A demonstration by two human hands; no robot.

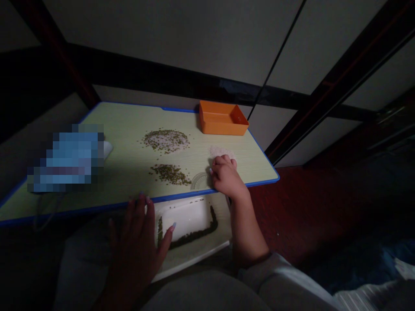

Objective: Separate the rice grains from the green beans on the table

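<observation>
My left hand holds the left side of a white tray just below the table's front edge, fingers wrapped on its rim. Green beans line the tray's inner walls. My right hand rests on the table with fingers curled, touching a small pile of white rice. A clear protractor-like piece lies just left of that hand. One pile of green beans and one mixed pile of beans and rice lie on the table.
The pale table has a blue edge. An orange box stands at its far right. A blurred blue patch covers the left side. Dark bed-frame bars run behind; red floor lies to the right.
</observation>
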